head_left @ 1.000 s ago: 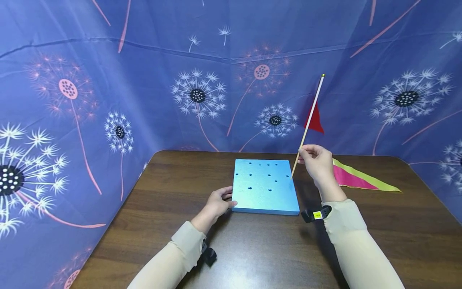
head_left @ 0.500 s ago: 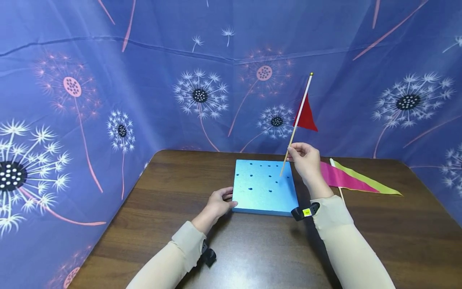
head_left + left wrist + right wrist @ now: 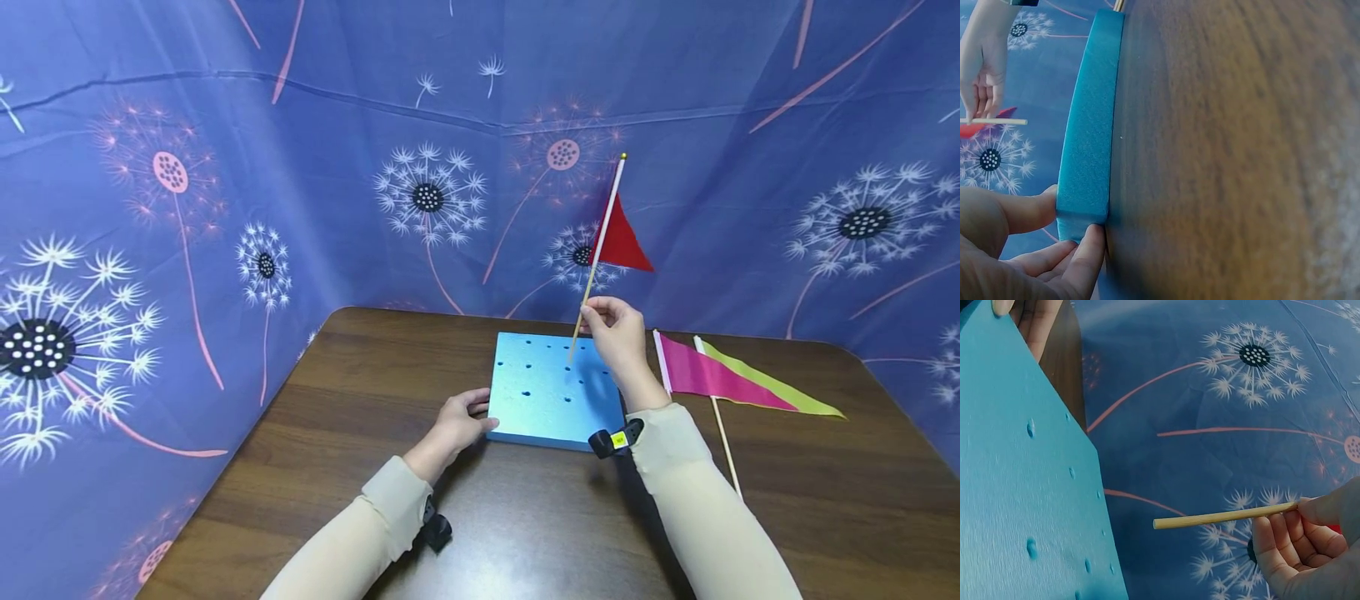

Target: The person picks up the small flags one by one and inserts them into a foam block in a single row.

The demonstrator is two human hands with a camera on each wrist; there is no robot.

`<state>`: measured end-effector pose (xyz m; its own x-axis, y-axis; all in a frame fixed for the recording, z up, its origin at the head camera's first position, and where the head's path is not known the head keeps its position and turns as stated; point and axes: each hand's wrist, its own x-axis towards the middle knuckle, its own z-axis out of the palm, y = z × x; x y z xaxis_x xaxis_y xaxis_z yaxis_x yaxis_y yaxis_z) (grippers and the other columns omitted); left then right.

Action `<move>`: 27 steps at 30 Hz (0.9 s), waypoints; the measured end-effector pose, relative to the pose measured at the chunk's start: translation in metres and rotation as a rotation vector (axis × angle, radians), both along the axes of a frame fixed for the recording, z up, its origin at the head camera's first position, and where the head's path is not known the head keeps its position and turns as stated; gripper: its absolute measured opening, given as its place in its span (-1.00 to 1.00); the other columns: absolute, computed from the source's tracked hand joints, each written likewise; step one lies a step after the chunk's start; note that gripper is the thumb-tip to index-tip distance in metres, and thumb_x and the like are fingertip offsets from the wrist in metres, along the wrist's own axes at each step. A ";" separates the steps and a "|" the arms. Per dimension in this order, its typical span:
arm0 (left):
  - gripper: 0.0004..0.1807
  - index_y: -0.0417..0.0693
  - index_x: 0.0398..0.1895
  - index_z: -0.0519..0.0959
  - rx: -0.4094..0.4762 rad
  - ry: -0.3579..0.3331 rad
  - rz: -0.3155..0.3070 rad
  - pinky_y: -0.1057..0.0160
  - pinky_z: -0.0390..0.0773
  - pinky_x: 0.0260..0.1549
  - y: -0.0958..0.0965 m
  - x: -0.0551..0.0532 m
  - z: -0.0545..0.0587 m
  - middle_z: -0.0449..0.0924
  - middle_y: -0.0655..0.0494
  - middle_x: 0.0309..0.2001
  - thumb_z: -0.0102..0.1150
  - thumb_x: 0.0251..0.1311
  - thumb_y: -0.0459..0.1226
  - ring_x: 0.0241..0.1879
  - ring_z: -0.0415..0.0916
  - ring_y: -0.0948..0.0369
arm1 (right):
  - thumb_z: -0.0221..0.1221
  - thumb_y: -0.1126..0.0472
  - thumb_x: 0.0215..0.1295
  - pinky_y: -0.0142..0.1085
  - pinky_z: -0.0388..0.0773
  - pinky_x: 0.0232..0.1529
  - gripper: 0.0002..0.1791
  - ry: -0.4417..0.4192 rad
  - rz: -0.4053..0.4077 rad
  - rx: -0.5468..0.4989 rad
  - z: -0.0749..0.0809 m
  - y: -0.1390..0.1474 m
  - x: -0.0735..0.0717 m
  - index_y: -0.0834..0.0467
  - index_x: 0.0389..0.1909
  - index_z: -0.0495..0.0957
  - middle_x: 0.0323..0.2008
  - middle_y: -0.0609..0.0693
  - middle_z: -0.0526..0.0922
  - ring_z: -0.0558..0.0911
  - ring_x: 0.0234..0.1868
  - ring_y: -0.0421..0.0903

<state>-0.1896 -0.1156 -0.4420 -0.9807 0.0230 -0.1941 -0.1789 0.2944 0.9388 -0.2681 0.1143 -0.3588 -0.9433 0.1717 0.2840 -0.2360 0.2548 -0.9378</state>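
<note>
A flat blue block [image 3: 540,421] with several small holes in its top lies on the wooden table. My left hand [image 3: 459,419] grips its near left corner, thumb on the upper edge and fingers [image 3: 1087,259] against the side. Between thumb and fingers my right hand [image 3: 618,332] pinches the wooden stick of a red triangular flag [image 3: 622,242]. The stick leans, its gold-tipped top toward the upper right. In the right wrist view, the bare lower end of the stick [image 3: 1210,518] hangs above the holed surface, apart from it.
Right of the block, a pink pennant [image 3: 693,371] overlaps a yellow-green pennant [image 3: 810,406], both lying on the table [image 3: 360,400]. The right forearm hides part of their sticks. A blue dandelion-print cloth [image 3: 322,167] hangs behind and to the left.
My right hand has moved left with the red flag, bringing the stick's lower end from the block's right edge to over its middle holes. The left hand stays at the corner.
</note>
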 end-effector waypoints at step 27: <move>-0.42 -0.25 0.28 0.42 -0.009 0.000 -0.018 0.19 0.56 0.03 -0.001 0.000 -0.001 0.56 -0.17 0.13 0.27 0.14 -0.48 0.18 0.48 -0.02 | 0.17 0.30 0.34 -0.40 0.64 -0.26 -0.81 0.042 0.040 -0.040 -0.009 -0.048 -0.020 0.35 -0.14 0.59 -0.25 0.18 0.60 0.64 -0.21 0.15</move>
<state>-0.1901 -0.1171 -0.4433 -0.9802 0.0391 -0.1942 -0.1732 0.3059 0.9362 -0.2878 0.0666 -0.3676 -0.9370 0.1458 0.3175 -0.2849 0.2069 -0.9360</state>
